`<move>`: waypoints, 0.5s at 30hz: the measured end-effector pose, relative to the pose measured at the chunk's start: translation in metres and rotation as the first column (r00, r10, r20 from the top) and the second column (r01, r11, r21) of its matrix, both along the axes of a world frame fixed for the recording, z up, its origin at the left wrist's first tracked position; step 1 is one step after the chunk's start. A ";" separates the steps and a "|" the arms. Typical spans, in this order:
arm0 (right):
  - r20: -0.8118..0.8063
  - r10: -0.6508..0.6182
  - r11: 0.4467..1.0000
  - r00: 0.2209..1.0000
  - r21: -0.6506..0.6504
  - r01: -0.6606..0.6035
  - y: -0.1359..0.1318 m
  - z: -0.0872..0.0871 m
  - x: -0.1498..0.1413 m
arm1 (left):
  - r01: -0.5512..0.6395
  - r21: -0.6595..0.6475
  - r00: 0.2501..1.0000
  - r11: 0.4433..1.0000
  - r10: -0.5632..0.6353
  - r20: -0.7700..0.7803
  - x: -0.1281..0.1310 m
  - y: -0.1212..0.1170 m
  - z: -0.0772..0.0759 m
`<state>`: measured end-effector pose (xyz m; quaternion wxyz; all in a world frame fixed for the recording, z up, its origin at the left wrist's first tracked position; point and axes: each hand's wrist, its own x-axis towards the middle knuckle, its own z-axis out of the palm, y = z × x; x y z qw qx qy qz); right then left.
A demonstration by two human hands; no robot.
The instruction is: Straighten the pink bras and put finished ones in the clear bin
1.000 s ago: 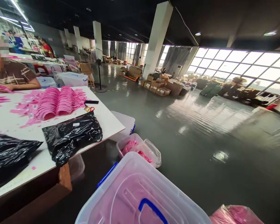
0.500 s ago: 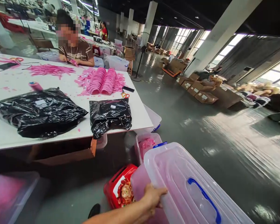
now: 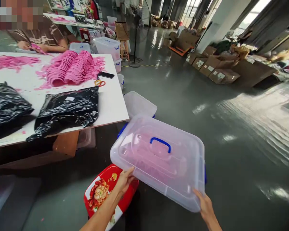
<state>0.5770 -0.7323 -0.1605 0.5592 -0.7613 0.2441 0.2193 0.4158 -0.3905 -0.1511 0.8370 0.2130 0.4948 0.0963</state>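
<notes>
A clear plastic storage box (image 3: 180,144) is seen from above with its lid on top and pink contents showing through. Its lid carries a blue handle (image 3: 161,141), and blue latches show at both ends. My left hand (image 3: 125,180) grips the near left edge, thumb on top. Around the near right corner my right hand (image 3: 203,203) is closed in the same way. The box's underside is hidden by the lid. Below my left forearm is a red stool (image 3: 128,194) with a flower pattern, standing on the floor.
On the white table (image 3: 113,106) lie black plastic bags (image 3: 72,109), stacked pink pieces (image 3: 69,67), orange-handled scissors (image 3: 100,83) and a phone (image 3: 106,74). A co-worker (image 3: 45,38) sits behind it. Another clear lid (image 3: 141,104) is beyond the box; cardboard boxes (image 3: 221,72) stand right.
The storage box has swung left and away from me, close to the table corner. My right hand has come into view on its edge. The view has turned right and down.
</notes>
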 end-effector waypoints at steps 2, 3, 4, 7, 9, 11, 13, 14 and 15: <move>-0.051 0.065 0.997 0.997 0.032 -0.063 0.009 -0.035 0.020 | -0.045 -0.013 0.997 0.999 0.044 -0.068 -0.004 0.000 -0.028; -0.076 0.099 0.994 0.992 0.044 -0.096 0.013 -0.048 0.026 | -0.065 -0.021 0.993 0.998 0.062 -0.103 -0.007 0.000 -0.039; -0.092 0.137 0.990 0.986 0.050 -0.133 0.015 -0.058 0.029 | -0.083 -0.028 0.988 0.996 0.078 -0.136 -0.011 0.000 -0.048; -0.094 0.225 0.974 0.970 0.004 -0.226 0.016 -0.071 0.031 | -0.119 -0.048 0.973 0.992 0.107 -0.206 -0.018 -0.001 -0.060; -0.090 0.252 0.964 0.963 -0.059 -0.258 0.013 -0.066 0.032 | -0.128 -0.067 0.965 0.990 0.108 -0.238 -0.017 -0.002 -0.059; -0.096 0.258 0.956 0.961 -0.122 -0.268 0.012 -0.055 0.037 | -0.137 -0.082 0.957 0.987 0.110 -0.267 -0.012 -0.004 -0.054; -0.081 0.267 0.944 0.960 -0.180 -0.277 0.012 -0.038 0.042 | -0.158 -0.093 0.946 0.983 0.124 -0.298 -0.007 -0.006 -0.044; -0.061 0.270 0.938 0.961 -0.207 -0.277 0.012 -0.029 0.044 | -0.174 -0.096 0.940 0.980 0.136 -0.313 -0.005 -0.007 -0.039; -0.036 0.276 0.933 0.961 -0.231 -0.277 0.010 -0.020 0.044 | -0.194 -0.098 0.934 0.976 0.153 -0.324 -0.005 -0.009 -0.032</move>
